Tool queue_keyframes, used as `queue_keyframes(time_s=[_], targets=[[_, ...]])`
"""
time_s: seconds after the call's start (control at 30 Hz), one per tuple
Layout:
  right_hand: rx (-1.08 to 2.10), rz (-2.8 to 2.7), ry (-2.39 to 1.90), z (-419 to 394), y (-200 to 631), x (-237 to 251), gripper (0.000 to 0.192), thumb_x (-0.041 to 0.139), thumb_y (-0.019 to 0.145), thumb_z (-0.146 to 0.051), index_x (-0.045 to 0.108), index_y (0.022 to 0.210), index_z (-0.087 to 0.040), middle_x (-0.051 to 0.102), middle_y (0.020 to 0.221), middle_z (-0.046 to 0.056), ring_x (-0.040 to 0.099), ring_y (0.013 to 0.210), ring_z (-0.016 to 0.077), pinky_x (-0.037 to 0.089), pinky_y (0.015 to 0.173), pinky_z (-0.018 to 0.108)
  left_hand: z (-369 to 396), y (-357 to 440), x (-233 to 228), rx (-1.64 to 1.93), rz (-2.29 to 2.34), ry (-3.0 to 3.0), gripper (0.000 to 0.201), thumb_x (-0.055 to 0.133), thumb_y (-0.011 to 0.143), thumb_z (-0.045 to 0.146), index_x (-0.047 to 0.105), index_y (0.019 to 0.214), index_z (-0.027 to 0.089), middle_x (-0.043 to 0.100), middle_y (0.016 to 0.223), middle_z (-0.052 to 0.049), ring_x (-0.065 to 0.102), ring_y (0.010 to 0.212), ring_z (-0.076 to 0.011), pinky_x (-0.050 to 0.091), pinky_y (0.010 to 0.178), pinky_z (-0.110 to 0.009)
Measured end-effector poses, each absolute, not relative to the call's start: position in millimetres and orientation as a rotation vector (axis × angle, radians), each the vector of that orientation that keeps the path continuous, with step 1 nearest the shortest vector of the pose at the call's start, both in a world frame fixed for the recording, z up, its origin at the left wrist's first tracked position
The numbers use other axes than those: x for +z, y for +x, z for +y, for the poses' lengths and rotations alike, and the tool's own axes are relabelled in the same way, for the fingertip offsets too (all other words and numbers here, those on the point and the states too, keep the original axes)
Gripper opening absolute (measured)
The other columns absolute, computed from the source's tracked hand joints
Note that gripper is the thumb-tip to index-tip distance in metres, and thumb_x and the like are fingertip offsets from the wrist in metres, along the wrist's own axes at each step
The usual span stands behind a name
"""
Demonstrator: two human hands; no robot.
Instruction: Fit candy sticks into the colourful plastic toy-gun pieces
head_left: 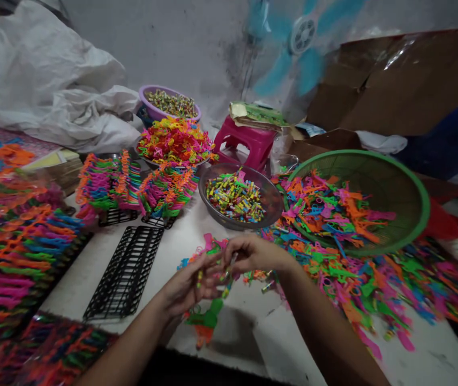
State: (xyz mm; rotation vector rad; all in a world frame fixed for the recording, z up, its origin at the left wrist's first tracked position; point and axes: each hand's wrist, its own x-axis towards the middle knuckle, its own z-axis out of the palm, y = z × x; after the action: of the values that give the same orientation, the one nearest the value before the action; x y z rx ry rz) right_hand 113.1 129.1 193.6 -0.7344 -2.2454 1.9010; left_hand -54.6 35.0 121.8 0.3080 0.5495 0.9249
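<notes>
My left hand is turned palm up above the white table, its fingers curled around small striped tubes in yellow and green. Close against it, my right hand pinches a small thin piece at the left fingertips; blur and fingers hide its kind. Just below the left hand are a green plastic piece and an orange one. Behind the hands lie loose coloured plastic pieces. A dark bowl full of striped tubes stands beyond them.
On the right, a green basket lies tilted over a heap of coloured plastic pieces. Black racks lie left, near filled racks. Behind are a heaped tray, a purple basin, a pink stool and a fan.
</notes>
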Motion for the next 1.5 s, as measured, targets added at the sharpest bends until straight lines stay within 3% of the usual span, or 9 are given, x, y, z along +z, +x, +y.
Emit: queue_keyframes(time_s=[0.17, 0.37, 0.6, 0.73, 0.83, 1.0, 1.23, 1.4, 1.5], targets=[[1.680, -2.398, -0.606, 100.5, 99.9, 171.0, 0.018, 0.063, 0.068, -0.026, 0.057, 0.083, -0.019, 0.059, 0.086, 0.001, 0.057, 0.073, 0.0120, 0.048, 0.064, 0.025, 19.5, -44.0, 104.2, 0.813, 0.615, 0.235, 0.033, 0.061, 0.069, 0.046, 0.060, 0.083, 0.016, 0.059, 0.065, -0.001, 0.056, 0.048, -0.0079, 0.036, 0.039, -0.014], [1.473, -2.226, -0.623, 71.1, 101.6, 148.3, 0.029, 0.064, 0.067, -0.022, 0.051, 0.093, -0.019, 0.048, 0.119, 0.008, 0.047, 0.104, 0.0175, 0.040, 0.085, 0.031, 12.8, -52.8, 95.0, 0.894, 0.702, 0.323, 0.030, 0.069, 0.065, 0.031, 0.061, 0.090, 0.016, 0.062, 0.074, -0.003, 0.051, 0.050, -0.0046, 0.032, 0.040, -0.012], [1.740, -2.079, -0.598, 59.7, 104.0, 126.9, 0.047, 0.056, 0.075, -0.035, 0.046, 0.118, -0.021, 0.050, 0.119, 0.007, 0.051, 0.102, 0.0180, 0.039, 0.085, 0.031, 4.1, -47.7, 86.0, 0.655, 0.736, 0.545, 0.024, 0.072, 0.060, 0.021, 0.062, 0.078, 0.009, 0.060, 0.062, -0.003, 0.051, 0.046, -0.0071, 0.033, 0.039, -0.016], [1.121, -1.973, -1.243, 104.0, 118.3, 114.8, 0.037, 0.039, 0.084, -0.038, 0.052, 0.113, -0.020, 0.057, 0.110, 0.009, 0.051, 0.100, 0.0206, 0.039, 0.085, 0.035, 8.2, -48.3, 89.6, 0.817, 0.730, 0.390, 0.025, 0.069, 0.064, 0.015, 0.061, 0.088, 0.013, 0.064, 0.084, -0.007, 0.059, 0.064, -0.0097, 0.043, 0.053, -0.017], [0.476, -2.159, -1.842, 136.0, 129.7, 100.6, 0.038, 0.052, 0.076, -0.041, 0.060, 0.101, -0.014, 0.057, 0.106, 0.017, 0.046, 0.104, 0.0296, 0.034, 0.086, 0.042, 13.8, -50.8, 92.4, 1.007, 0.796, 0.299, 0.032, 0.070, 0.061, 0.009, 0.060, 0.090, 0.014, 0.065, 0.086, -0.005, 0.062, 0.073, -0.0119, 0.047, 0.064, -0.020], [0.259, -2.471, -1.934, 145.2, 136.7, 76.7, 0.040, 0.057, 0.068, -0.036, 0.060, 0.101, -0.013, 0.059, 0.098, 0.015, 0.051, 0.097, 0.0285, 0.035, 0.083, 0.039, 16.0, -47.9, 87.2, 1.161, 0.906, 0.324, 0.032, 0.068, 0.066, 0.022, 0.058, 0.095, 0.015, 0.066, 0.087, -0.006, 0.064, 0.071, -0.0148, 0.050, 0.066, -0.027], [1.116, -1.484, -1.493, 119.4, 142.0, 75.0, 0.039, 0.047, 0.071, -0.031, 0.055, 0.105, -0.013, 0.063, 0.075, 0.005, 0.058, 0.065, 0.0177, 0.044, 0.059, 0.029, 17.4, -37.0, 84.3, 1.188, 1.108, 0.463, 0.048, 0.066, 0.066, 0.038, 0.050, 0.105, 0.015, 0.064, 0.073, -0.003, 0.056, 0.044, -0.0097, 0.036, 0.030, -0.016], [1.568, -0.822, -1.231, 85.0, 124.4, 91.1, 0.027, 0.061, 0.065, -0.041, 0.054, 0.066, -0.016, 0.051, 0.049, -0.003, 0.047, 0.041, 0.0097, 0.037, 0.041, 0.022, 21.2, -27.6, 92.9, 1.137, 1.049, 0.514, 0.043, 0.067, 0.064, 0.037, 0.057, 0.097, 0.010, 0.064, 0.074, -0.006, 0.055, 0.051, -0.0098, 0.037, 0.037, -0.016], [1.613, -0.770, -1.181, 69.7, 111.5, 102.2, 0.027, 0.066, 0.062, -0.039, 0.052, 0.065, -0.016, 0.047, 0.046, -0.006, 0.043, 0.038, 0.0080, 0.035, 0.038, 0.020, 17.6, -22.7, 97.6, 1.123, 1.079, 0.604, 0.039, 0.066, 0.065, 0.037, 0.060, 0.093, 0.009, 0.064, 0.068, -0.006, 0.056, 0.052, -0.0115, 0.038, 0.041, -0.018]])
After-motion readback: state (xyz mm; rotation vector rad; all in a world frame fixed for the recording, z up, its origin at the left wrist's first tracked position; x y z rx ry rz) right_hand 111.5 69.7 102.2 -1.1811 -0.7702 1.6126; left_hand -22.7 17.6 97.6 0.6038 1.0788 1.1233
